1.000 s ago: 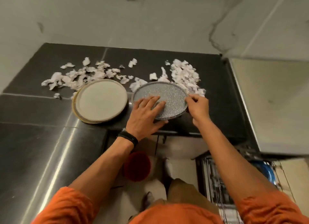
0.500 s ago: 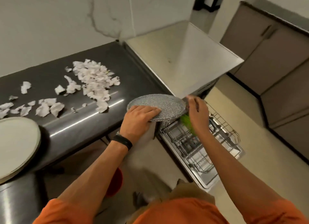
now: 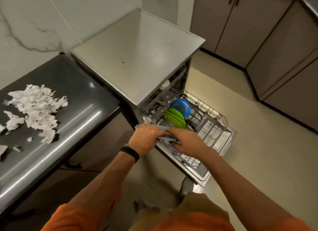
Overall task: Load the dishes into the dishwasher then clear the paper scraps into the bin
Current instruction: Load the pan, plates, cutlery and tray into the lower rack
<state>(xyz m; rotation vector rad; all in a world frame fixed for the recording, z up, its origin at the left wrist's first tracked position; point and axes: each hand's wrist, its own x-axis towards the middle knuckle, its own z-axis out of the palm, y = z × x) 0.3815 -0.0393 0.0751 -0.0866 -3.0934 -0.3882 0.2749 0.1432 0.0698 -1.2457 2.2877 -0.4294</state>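
Observation:
Both hands hold a speckled grey plate (image 3: pixel 166 139), seen edge-on and mostly hidden, over the near end of the pulled-out lower dishwasher rack (image 3: pixel 212 125). My left hand (image 3: pixel 146 139) grips its left side and my right hand (image 3: pixel 185 141) its right side. Green plates (image 3: pixel 173 118) and a blue bowl (image 3: pixel 180 106) stand in the rack just beyond the hands. White paper scraps (image 3: pixel 34 108) lie scattered on the dark counter (image 3: pixel 77 120) to the left.
The dishwasher's grey top (image 3: pixel 137 55) sits right of the counter, with its open door (image 3: pixel 197 172) low over the beige floor. Brown cabinets (image 3: pixel 258 32) line the far right. My shoe (image 3: pixel 186 186) is beside the door's corner.
Both hands lifted the grey plate off the counter and carried it right and down to the dishwasher rack. The view swung right, so the cream plate left the frame.

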